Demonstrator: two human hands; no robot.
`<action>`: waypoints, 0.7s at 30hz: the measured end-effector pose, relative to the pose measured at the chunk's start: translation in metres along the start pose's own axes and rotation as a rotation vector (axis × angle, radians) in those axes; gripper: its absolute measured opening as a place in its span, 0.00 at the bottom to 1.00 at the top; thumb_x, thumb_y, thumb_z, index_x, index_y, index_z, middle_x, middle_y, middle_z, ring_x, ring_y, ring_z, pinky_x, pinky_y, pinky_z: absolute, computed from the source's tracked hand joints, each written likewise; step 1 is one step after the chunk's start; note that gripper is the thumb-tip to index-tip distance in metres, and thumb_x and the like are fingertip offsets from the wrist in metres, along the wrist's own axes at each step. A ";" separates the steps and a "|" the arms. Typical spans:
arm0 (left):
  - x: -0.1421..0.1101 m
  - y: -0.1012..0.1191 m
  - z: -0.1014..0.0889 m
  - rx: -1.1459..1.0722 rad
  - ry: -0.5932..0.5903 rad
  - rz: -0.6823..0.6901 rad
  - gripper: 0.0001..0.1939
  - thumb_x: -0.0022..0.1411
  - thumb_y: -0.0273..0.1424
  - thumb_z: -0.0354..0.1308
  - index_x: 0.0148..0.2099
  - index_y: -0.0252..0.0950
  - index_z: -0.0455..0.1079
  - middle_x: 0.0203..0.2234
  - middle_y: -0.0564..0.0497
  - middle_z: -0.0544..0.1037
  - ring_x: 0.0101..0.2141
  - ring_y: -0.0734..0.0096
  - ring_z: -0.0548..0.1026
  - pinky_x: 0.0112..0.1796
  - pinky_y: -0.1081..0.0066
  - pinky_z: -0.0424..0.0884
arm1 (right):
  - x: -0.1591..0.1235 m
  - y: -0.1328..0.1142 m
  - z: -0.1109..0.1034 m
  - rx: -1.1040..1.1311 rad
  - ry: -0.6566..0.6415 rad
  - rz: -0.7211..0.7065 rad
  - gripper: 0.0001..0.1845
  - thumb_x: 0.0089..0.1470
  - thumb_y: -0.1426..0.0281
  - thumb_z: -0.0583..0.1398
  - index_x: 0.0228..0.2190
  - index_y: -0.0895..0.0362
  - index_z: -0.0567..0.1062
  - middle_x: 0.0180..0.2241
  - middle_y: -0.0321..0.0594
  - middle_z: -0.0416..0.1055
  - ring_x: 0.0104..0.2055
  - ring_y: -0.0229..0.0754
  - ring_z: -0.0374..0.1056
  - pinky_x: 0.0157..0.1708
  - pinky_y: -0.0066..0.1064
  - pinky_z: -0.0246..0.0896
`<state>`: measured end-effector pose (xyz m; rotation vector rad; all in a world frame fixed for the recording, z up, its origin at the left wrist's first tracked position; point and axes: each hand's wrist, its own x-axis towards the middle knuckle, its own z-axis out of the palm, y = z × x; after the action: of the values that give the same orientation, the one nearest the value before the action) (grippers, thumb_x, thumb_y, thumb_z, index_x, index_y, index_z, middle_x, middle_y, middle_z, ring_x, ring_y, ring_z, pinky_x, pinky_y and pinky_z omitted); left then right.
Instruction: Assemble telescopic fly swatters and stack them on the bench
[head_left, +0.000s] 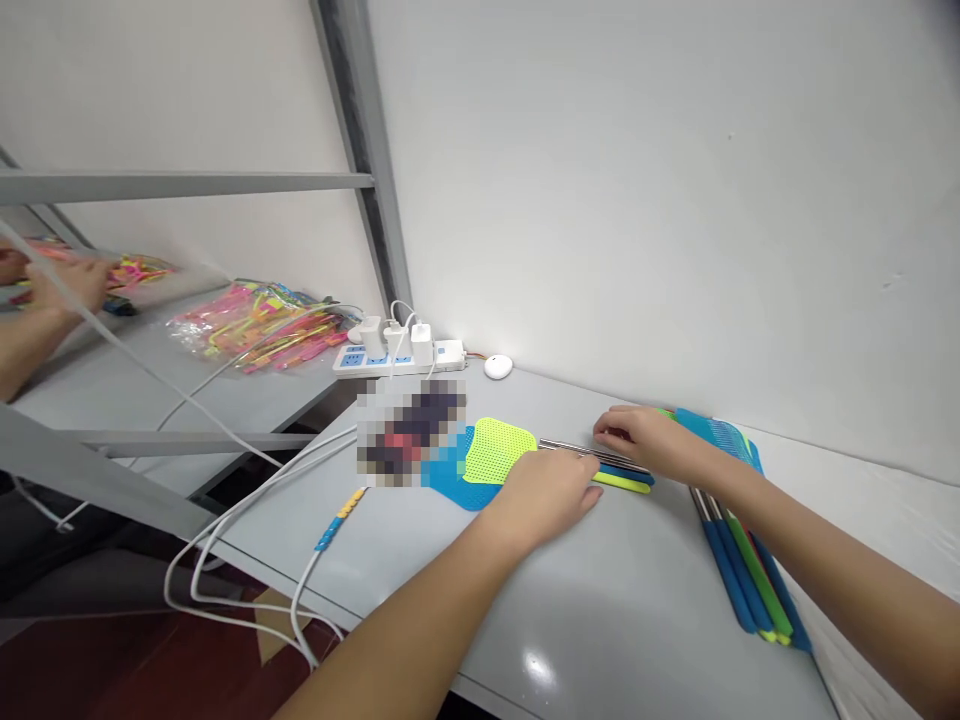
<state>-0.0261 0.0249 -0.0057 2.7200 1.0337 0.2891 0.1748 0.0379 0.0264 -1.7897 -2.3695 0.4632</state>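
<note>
Two or more fly swatters lie at the middle of the table, their blue mesh head (474,496) and yellow-green mesh head (499,448) overlapping on the left. Thin metal rods lead right to a blue handle and a yellow-green handle (621,483). My left hand (547,492) is closed over the rods beside the heads, its thumb toward the handles. Just to the right, my right hand (634,435) curls its fingers above the rods; what they hold, if anything, is hidden. Under my right forearm lies another bunch of fly swatters (739,570) with blue and green handles.
A white power strip (442,355) with plugged-in chargers and a white round case (498,367) sit by the wall. White cables (196,575) hang over the left edge. Beyond the metal frame (367,130) are a bag of colourful items (274,325) and another person's hand (71,285).
</note>
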 end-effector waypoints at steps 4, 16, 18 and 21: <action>-0.001 -0.004 0.003 -0.010 0.015 -0.008 0.11 0.65 0.37 0.50 0.42 0.38 0.69 0.35 0.46 0.78 0.35 0.56 0.77 0.33 0.64 0.70 | 0.019 -0.001 0.000 0.047 -0.150 0.008 0.09 0.52 0.65 0.57 0.30 0.51 0.77 0.29 0.34 0.74 0.28 0.38 0.66 0.26 0.27 0.55; 0.000 -0.008 -0.001 -0.018 -0.009 -0.029 0.09 0.62 0.35 0.53 0.42 0.38 0.69 0.37 0.46 0.77 0.36 0.58 0.77 0.33 0.65 0.70 | 0.020 0.003 0.006 0.099 -0.172 0.044 0.04 0.48 0.68 0.58 0.25 0.52 0.73 0.25 0.33 0.73 0.26 0.38 0.64 0.24 0.27 0.54; 0.001 -0.008 -0.001 -0.025 -0.017 -0.021 0.07 0.62 0.34 0.52 0.39 0.38 0.70 0.35 0.46 0.77 0.34 0.59 0.77 0.32 0.66 0.69 | 0.019 0.004 0.007 0.085 -0.137 0.049 0.03 0.47 0.69 0.58 0.24 0.52 0.72 0.24 0.33 0.72 0.25 0.37 0.63 0.24 0.27 0.53; 0.001 -0.006 -0.001 -0.048 -0.019 -0.002 0.07 0.62 0.33 0.52 0.36 0.38 0.70 0.32 0.48 0.77 0.34 0.60 0.76 0.31 0.68 0.67 | 0.015 0.006 0.004 0.064 -0.039 0.078 0.03 0.47 0.70 0.58 0.23 0.53 0.69 0.23 0.33 0.70 0.24 0.37 0.61 0.23 0.28 0.50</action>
<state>-0.0297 0.0300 -0.0063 2.6735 1.0108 0.2830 0.1750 0.0527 0.0200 -1.8665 -2.2885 0.5825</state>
